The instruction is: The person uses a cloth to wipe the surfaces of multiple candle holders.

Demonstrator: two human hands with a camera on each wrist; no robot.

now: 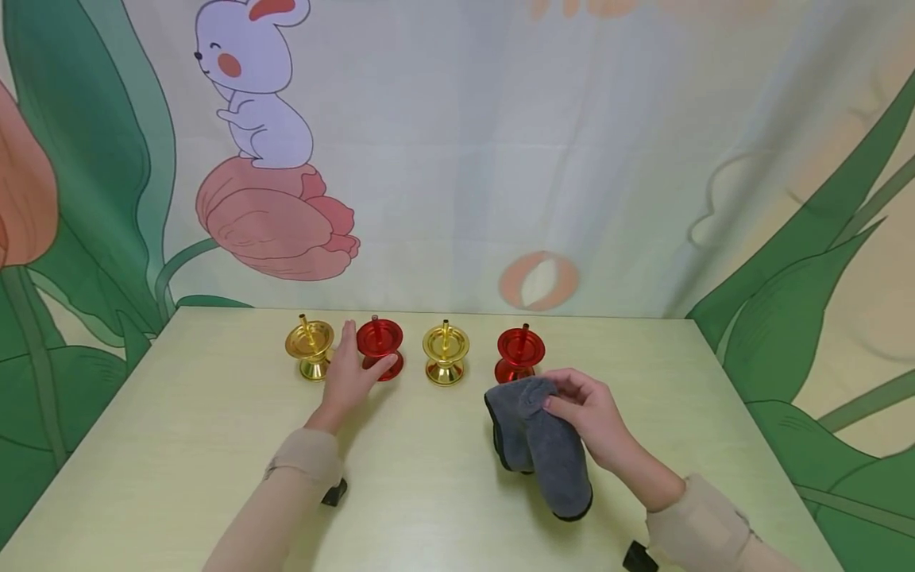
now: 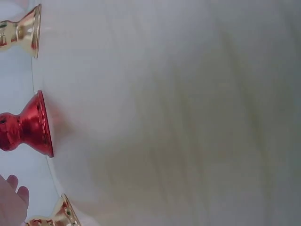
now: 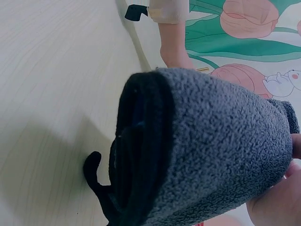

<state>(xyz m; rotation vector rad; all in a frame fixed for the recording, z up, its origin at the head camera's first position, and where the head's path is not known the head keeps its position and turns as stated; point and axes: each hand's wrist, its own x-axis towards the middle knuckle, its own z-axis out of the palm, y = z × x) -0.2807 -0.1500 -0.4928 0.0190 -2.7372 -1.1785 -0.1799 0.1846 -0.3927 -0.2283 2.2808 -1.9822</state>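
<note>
Four candle holders is more than I count here, so several stand in a row along the back of the table, gold and red by turns. My left hand [image 1: 350, 377] reaches between the leftmost gold candle holder [image 1: 310, 342] and the red candle holder [image 1: 380, 340] beside it. Its thumb and forefinger are spread around the red one's near left side; contact cannot be made out. In the left wrist view, that red candle holder [image 2: 29, 126] shows beside the fingers [image 2: 22, 193]. My right hand [image 1: 593, 417] pinches a folded grey cloth [image 1: 561, 457] with dark edging, which hangs above the table.
Another gold candle holder [image 1: 445, 351] and another red candle holder [image 1: 520, 351] stand further right, the red one just behind the cloth. A printed curtain [image 1: 443, 159] hangs behind the pale table [image 1: 422, 492]. Small black devices hang at both wrists.
</note>
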